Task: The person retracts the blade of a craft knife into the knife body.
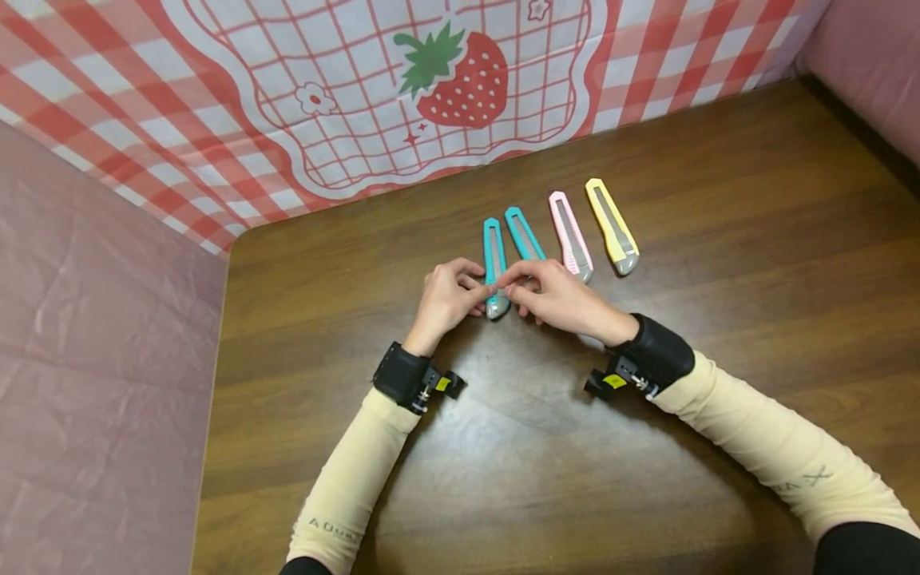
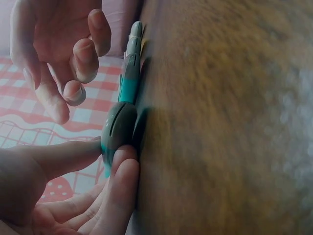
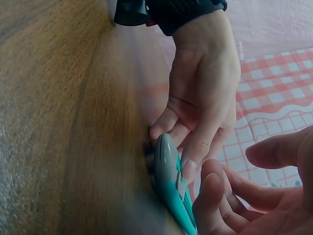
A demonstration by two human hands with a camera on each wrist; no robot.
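Observation:
Four utility knives lie side by side, each with a grey end towards me. My left hand (image 1: 447,299) pinches the leftmost teal utility knife (image 1: 492,249) near its grey end, thumb on top and fingers along the side by the tabletop. Just right of it, my right hand (image 1: 559,297) hovers with loosely bent fingers and nothing in its grasp; the left wrist view shows it apart from the knife. Its fingers hide the lower part of a second teal utility knife (image 1: 522,231). Beyond the knuckles lies a pink utility knife (image 1: 563,216), then a yellow utility knife (image 1: 611,222).
The knives lie on a brown wooden table (image 1: 345,279). A red-and-white checked cloth (image 1: 345,88) with a strawberry print hangs along the far edge. Pink cloth (image 1: 108,343) borders the left side, and more pink cloth (image 1: 870,80) the far right.

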